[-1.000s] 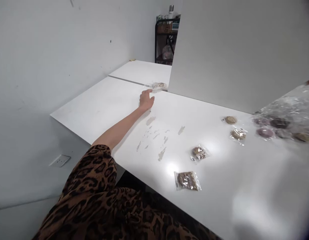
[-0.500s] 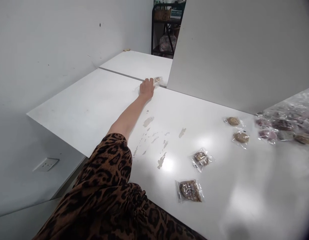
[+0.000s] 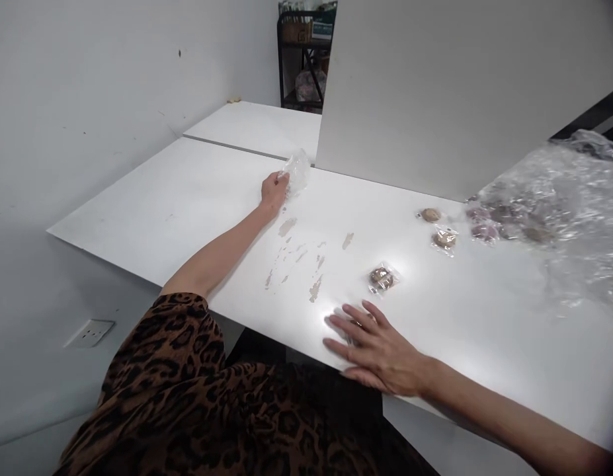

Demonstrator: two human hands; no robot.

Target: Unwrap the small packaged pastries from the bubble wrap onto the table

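Observation:
Out toward the table's far edge, my left hand point(image 3: 275, 192) is closed on a crumpled clear plastic bag point(image 3: 297, 170), which sticks out past the fingers. Whether anything lies inside the bag I cannot make out. My right hand point(image 3: 380, 350) is spread palm down near the front edge, over a wrapped cookie point(image 3: 354, 324) that shows only between the fingers. Just beyond it lies another brown cookie in clear wrap point(image 3: 383, 277). Farther right are two paler wrapped cookies point(image 3: 431, 215), one in front of the other.
A heap of clear plastic point(image 3: 578, 205) with pink and brown wrapped pieces point(image 3: 485, 231) covers the right end. A grey panel point(image 3: 410, 99) stands along the back of the white table point(image 3: 152, 198), whose surface has worn patches. Behind is a black shelf point(image 3: 306, 45); a wall socket point(image 3: 90, 332) is at left.
My right hand has come into view from the right and covers the nearest wrapped cookie. My left hand has drawn slightly back with the plastic bag raised. The view has shifted to the right.

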